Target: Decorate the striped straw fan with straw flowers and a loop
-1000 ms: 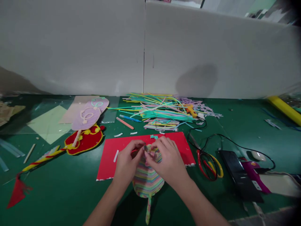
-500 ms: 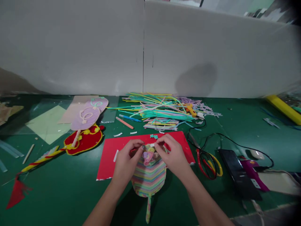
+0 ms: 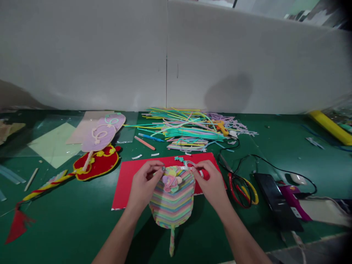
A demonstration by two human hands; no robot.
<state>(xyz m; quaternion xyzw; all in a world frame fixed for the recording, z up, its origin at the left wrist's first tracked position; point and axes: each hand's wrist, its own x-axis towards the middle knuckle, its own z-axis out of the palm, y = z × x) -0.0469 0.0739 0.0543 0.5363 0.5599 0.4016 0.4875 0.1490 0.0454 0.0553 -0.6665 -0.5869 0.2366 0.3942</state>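
A pastel striped fan [image 3: 172, 203] made of fuzzy stems lies partly on a red sheet [image 3: 128, 181], its handle pointing toward me. A small cluster of pastel flowers [image 3: 171, 180] sits near its top. My left hand [image 3: 143, 185] pinches the fan's upper left edge. My right hand [image 3: 210, 181] pinches a thin white strip [image 3: 189, 164] that curves over the fan's upper right edge.
A heap of coloured stems [image 3: 187, 130] lies behind the red sheet. At left rest a red fan [image 3: 100, 163] and a lilac fan [image 3: 103, 132]. At right are scissors [image 3: 243, 190], a black cable [image 3: 272, 168], a dark phone [image 3: 275, 200] and a purple glue gun [image 3: 294, 201].
My hands have spread apart from the fan's top centre to its two upper corners, uncovering the flower cluster. The white strip now shows at the right hand.
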